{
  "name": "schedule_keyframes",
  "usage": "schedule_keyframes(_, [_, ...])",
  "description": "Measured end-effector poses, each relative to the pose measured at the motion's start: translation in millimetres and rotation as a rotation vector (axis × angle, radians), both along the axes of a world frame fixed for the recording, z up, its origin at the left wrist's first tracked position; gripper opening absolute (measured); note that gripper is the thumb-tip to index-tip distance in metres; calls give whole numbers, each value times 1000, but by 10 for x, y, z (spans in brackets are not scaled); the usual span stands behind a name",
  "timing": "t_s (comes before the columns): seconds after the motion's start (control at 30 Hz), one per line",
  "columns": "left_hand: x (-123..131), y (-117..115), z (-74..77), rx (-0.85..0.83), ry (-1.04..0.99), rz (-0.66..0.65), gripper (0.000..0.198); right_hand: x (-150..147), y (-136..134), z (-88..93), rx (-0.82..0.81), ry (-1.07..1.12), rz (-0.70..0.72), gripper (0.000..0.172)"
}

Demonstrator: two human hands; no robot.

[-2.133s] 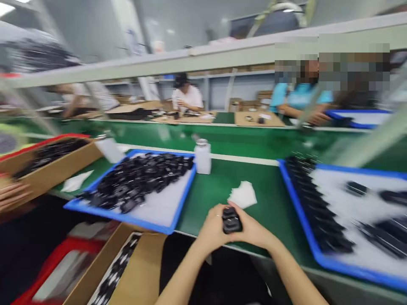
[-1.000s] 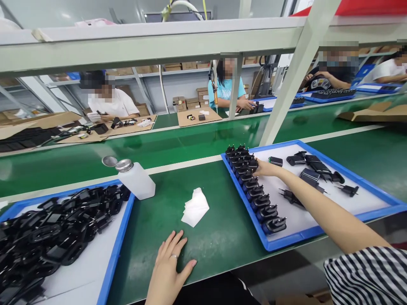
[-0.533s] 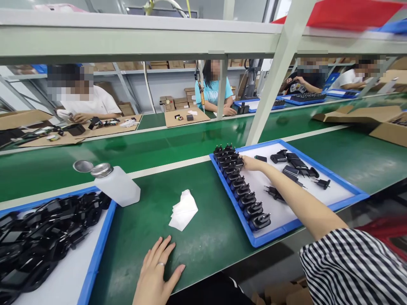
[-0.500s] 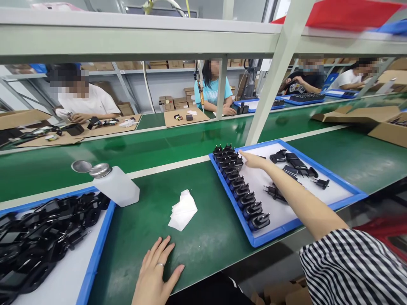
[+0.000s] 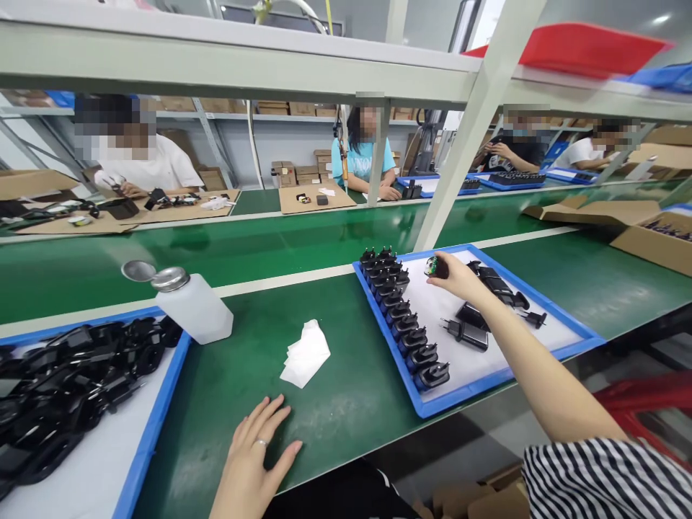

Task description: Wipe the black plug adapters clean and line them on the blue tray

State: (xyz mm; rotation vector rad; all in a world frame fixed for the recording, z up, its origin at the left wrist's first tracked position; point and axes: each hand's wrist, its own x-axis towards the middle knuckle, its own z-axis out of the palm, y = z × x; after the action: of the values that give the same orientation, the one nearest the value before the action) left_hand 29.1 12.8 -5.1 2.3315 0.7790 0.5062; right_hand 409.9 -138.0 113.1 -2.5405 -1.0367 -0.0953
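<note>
My right hand (image 5: 458, 280) grips a black power adapter (image 5: 439, 268) whose near-left end shows green circuit board. It is held over the white floor of a blue-rimmed tray (image 5: 420, 405). Along the tray's left side, black plug adapters (image 5: 406, 324) stand in a row with their pins up. More loose adapters (image 5: 468, 333) lie in the tray's middle and right, partly behind my forearm. My left hand (image 5: 253, 454) rests on the green table with spread fingers, holding nothing. Just beyond its fingertips lies a folded white cloth or tissue (image 5: 305, 353).
At the left, another blue-rimmed tray (image 5: 154, 432) carries a heap of black adapters (image 5: 70, 389). A white dispenser bottle (image 5: 195, 310) with its metal lid raised leans on its corner. A slanted post (image 5: 459, 151) rises behind the right tray. Several people sit across the bench.
My right hand has come back from the row's far end towards the right, and an adapter now shows in its fingers. My left hand stays on the table. The view has shifted slightly.
</note>
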Motion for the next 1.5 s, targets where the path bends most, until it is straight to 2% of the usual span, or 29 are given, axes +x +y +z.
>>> schedule_keyframes(0.07, [117,-80,161,-320,-151,13,35,-497,-56,121,259,6,176,55])
schedule_keyframes(0.13, [308,-206,388,-674,-375,-37,37,-1047,-77,187,375,69,402,50])
schedule_keyframes(0.23, [629,-372,729,-1071,-571,-217,51,-1726,-32,152,351,116,642,52])
schedule_keyframes(0.3, [764,-417,873,-1230,-641,-356,54,-1982,43,65,330,121,738,56])
schedule_keyframes(0.37, [792,-421,930,-1265,-665,-404,49,-2089,138,-35,322,126,796,57])
schedule_keyframes(0.5, [682,-382,892,-1237,-662,-315,40,-2122,284,-172,280,103,855,59])
schedule_keyframes(0.6, [640,-353,847,-1184,-696,-221,36,-2175,270,-178,218,36,855,61])
schedule_keyframes(0.7, [608,-316,814,-1138,-686,-143,38,-2190,115,-94,176,-31,821,61])
schedule_keyframes(0.77, [527,-261,785,-1114,-643,-71,45,-2077,-52,-3,205,-87,740,55])
schedule_keyframes(0.87, [308,-90,724,-1061,-583,117,52,-1617,-350,124,293,-169,468,43])
schedule_keyframes(0.93, [149,56,681,-1077,-467,229,56,-1144,-561,174,285,-165,204,38])
schedule_keyframes(1.0, [25,171,645,-1071,-412,311,53,-628,-756,186,189,-87,-144,33])
schedule_keyframes(1.07, [-45,220,614,-1015,-412,326,52,-164,-904,165,57,33,-470,33])
schedule_keyframes(1.1, [-58,220,598,-971,-419,319,54,28,-951,146,33,54,-543,33])
schedule_keyframes(1.17, [-41,187,561,-881,-422,323,57,321,-977,104,2,75,-614,34])
schedule_keyframes(1.27, [48,102,490,-757,-360,374,48,591,-847,45,-29,94,-607,32])
schedule_keyframes(1.4, [149,23,362,-480,-267,316,39,810,-545,8,-73,124,-631,30])
schedule_keyframes(1.5, [166,21,260,-290,-220,242,37,834,-387,12,-71,108,-601,31])
